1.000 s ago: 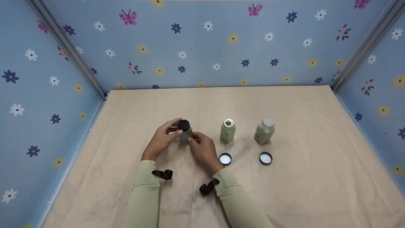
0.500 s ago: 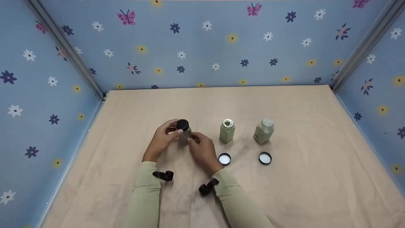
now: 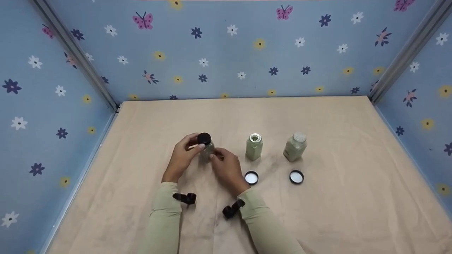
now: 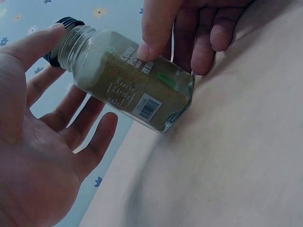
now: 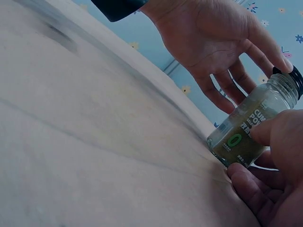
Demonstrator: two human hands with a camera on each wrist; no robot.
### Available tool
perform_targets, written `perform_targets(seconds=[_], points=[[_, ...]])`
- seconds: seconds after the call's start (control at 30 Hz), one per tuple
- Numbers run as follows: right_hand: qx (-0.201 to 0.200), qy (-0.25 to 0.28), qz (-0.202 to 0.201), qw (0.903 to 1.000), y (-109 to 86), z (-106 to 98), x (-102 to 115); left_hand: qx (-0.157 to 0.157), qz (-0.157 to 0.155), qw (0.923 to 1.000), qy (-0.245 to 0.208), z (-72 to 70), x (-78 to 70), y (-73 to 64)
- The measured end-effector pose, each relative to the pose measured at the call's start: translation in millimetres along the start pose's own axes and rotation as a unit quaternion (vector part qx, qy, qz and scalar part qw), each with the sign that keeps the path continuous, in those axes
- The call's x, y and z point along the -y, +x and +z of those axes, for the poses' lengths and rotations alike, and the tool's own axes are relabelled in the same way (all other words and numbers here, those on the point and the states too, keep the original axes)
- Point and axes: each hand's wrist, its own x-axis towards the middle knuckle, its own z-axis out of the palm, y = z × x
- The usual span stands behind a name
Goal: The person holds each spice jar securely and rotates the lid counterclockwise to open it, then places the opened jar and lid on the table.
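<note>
Between both hands is a glass spice jar (image 4: pixel 132 80) of brownish powder, its label reading "cumin po...". My left hand (image 3: pixel 183 155) pinches its black lid (image 3: pixel 204 138) between thumb and index finger; the other left fingers are spread clear of the glass. Bare glass threads show just below the lid in both wrist views. My right hand (image 3: pixel 227 169) grips the jar's lower body between thumb and fingers. The jar's base seems to be at the tablecloth, and in the wrist views its neck is tilted relative to the camera.
Right of the hands stand two more jars, a lidless one (image 3: pixel 254 150) with a shiny rim and another (image 3: pixel 295 148) with a pale top. In front of them lie two black lids (image 3: pixel 251 177), (image 3: pixel 296 177) with white insides up. Beige cloth (image 3: pixel 339 204) covers the table; patterned walls (image 3: pixel 226 46) enclose it.
My left wrist and forearm have shifted slightly to the right and nearer, while the left fingers stay on the lid. The right hand and the other jars and lids look unchanged.
</note>
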Motion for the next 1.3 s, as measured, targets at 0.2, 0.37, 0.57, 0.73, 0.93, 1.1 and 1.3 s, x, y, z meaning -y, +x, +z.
perform_targets(seconds=[0.2,0.37,0.57,0.73,0.93,1.1,1.3], points=[[0.006,0.006,0.003,1.0000,-1.8,0.5,0.3,-0.039,0.020,0.9986,-0.029,2.0,-1.5,-1.9],[0.009,0.007,0.010,0.9999,-1.9,0.9,0.5,-0.060,0.024,0.9970,-0.043,2.5,-16.7,-10.5],[0.014,0.009,0.020,0.9996,-0.4,0.4,2.3,-0.080,0.024,0.9942,-0.068,2.6,-35.1,-19.6],[0.001,0.006,0.014,0.9999,6.2,-4.9,5.4,-0.092,0.033,0.9925,-0.073,0.4,-40.2,-18.7],[0.008,0.004,0.025,0.9996,2.2,-4.2,2.4,-0.094,0.008,0.9936,-0.062,-7.1,-18.8,-26.2],[0.019,0.011,0.030,0.9993,-1.2,-1.5,1.1,-0.087,-0.014,0.9946,-0.055,-12.4,-3.1,-35.0],[0.015,0.006,0.026,0.9995,-2.0,-0.2,1.2,-0.068,-0.033,0.9968,-0.027,-17.4,0.1,-45.6]])
